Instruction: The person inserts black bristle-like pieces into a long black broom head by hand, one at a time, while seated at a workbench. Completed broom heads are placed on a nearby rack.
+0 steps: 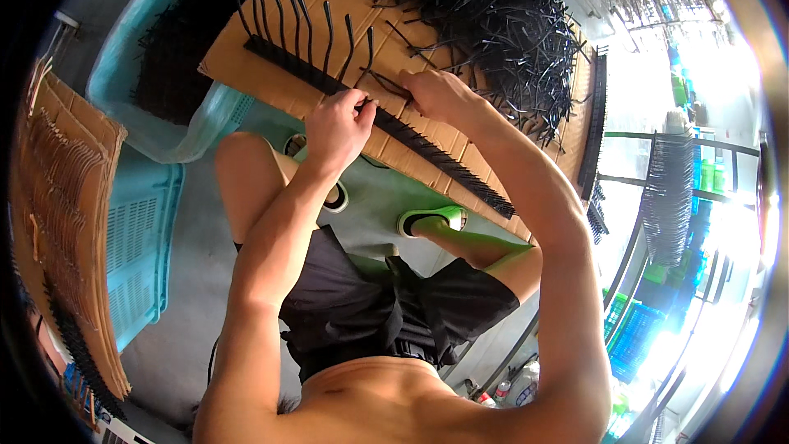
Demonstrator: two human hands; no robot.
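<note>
A long black strip with a row of short pins (444, 163) lies slantwise along the near edge of a cardboard sheet. Several thin black bent rods (296, 20) stand up from its far-left part. My left hand (335, 133) is closed in a pinch right at the strip, just past the last standing rod; what its fingertips hold is hidden. Beside it on the right, my right hand (444, 97) is closed over the cardboard, with a black bent rod (385, 80) at its fingertips pointing toward the left hand.
A big heap of loose black rods (501, 29) covers the far side of the cardboard (234, 53). At left stand a lined blue basket (123, 57) of dark pieces and a blue crate (136, 255) beside stacked cardboard (74, 222). Racks with hanging rods (667, 197) are at right.
</note>
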